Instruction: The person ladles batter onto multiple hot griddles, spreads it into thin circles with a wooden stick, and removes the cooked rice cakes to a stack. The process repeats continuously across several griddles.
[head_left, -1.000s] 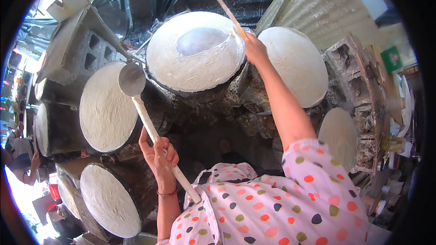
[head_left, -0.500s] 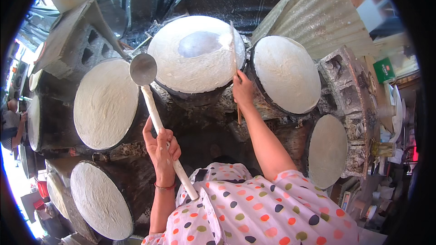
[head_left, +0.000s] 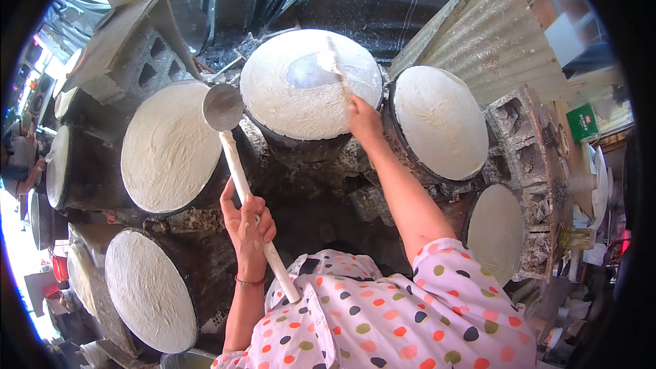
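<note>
My left hand (head_left: pixel 247 232) is wrapped round the long pale handle of a ladle (head_left: pixel 223 107). The ladle's dark round bowl points up and away, beside the left griddle, and the handle's lower end rests against my shirt. My right hand (head_left: pixel 365 119) grips a thin wooden spreader (head_left: pixel 339 76), blurred by motion, over the far round griddle. White batter (head_left: pixel 277 106) covers most of that griddle in a ring. A smooth greyish patch (head_left: pixel 307 72) shows in its middle, and some batter clings along the spreader.
Batter-coated griddles stand around me: one at left (head_left: pixel 171 147), one lower left (head_left: pixel 150 290), one at right (head_left: pixel 441 123) and one lower right (head_left: pixel 495 232). Concrete blocks (head_left: pixel 519 130) and a corrugated sheet (head_left: pixel 485 44) stand at right. Another person (head_left: pixel 24 157) is at the far left.
My right hand has swung the spreader inward, from the far griddle's right edge toward its middle. The left hand still holds the ladle. The whole view has shifted slightly.
</note>
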Demonstrator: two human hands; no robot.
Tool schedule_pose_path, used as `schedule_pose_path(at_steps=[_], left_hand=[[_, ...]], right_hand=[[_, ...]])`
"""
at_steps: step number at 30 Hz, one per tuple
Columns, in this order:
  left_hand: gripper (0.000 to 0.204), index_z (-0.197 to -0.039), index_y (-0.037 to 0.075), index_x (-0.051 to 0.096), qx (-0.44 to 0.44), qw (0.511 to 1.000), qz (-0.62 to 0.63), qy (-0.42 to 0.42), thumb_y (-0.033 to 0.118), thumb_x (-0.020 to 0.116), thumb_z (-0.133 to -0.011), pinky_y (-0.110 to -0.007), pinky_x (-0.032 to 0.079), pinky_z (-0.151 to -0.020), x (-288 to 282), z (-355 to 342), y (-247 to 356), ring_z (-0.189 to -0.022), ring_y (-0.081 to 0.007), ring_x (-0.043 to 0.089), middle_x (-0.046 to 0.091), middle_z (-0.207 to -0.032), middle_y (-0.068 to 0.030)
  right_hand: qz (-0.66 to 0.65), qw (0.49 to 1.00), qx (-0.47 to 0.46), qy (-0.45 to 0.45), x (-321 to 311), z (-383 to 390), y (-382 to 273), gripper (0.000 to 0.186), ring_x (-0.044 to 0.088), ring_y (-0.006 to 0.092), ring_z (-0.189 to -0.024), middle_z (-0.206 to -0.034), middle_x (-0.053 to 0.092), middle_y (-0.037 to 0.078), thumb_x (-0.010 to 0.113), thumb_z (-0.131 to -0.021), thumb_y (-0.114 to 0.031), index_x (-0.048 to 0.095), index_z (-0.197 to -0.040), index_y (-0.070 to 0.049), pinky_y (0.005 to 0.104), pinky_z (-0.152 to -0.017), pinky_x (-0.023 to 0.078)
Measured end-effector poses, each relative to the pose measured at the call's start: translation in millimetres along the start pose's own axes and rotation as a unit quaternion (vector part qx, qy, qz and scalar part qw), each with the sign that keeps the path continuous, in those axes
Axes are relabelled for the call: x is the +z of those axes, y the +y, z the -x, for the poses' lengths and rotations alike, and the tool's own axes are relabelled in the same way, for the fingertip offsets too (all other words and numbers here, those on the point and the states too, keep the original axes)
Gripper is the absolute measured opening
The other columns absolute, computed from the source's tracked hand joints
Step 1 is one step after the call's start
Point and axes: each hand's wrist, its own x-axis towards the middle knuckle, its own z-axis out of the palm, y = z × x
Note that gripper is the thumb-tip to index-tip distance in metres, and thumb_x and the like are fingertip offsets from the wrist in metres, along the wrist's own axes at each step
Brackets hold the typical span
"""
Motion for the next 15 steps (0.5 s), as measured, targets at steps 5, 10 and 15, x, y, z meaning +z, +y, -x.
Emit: schedule_pose_path(at_steps=[5,10,15], left_hand=[[0.05,-0.138,0.015,0.028,0.012,1.0,-0.002,-0.006,0.02,0.055,-0.096,-0.017,0.03,-0.036,2.1,6.0,2.3,-0.046,-0.0032,0.036,0.044,-0.075,-0.0019],[0.05,-0.138,0.015,0.028,0.022,1.0,-0.006,0.004,0.019,0.055,-0.096,-0.016,0.03,-0.036,-6.8,17.5,9.2,-0.046,-0.0033,0.036,0.043,-0.074,-0.0018],[0.05,-0.138,0.015,0.028,0.028,0.999,0.004,0.016,0.018,0.055,-0.096,-0.016,0.03,-0.036,-13.7,19.9,7.6,-0.046,-0.0035,0.036,0.043,-0.075,-0.0015]], right_hand=[[0.046,0.994,-0.064,-0.073,11.6,36.2,-33.9,0.033,0.063,0.0372,-0.093,-0.101,0.066,0.016,0.049,-0.093,-0.028,0.057,-0.124,-0.02,0.0465,-0.082,0.05],[-0.037,0.995,-0.064,0.066,-4.8,-1.6,32.6,0.034,0.062,0.0357,-0.1,-0.109,0.065,0.018,0.053,-0.09,-0.025,0.06,-0.121,-0.012,0.0426,-0.086,0.049],[-0.012,0.997,-0.079,0.018,-1.1,-34.3,21.0,0.033,0.061,0.0369,-0.102,-0.11,0.064,0.02,0.052,-0.09,-0.023,0.061,-0.118,-0.007,0.0427,-0.089,0.047]])
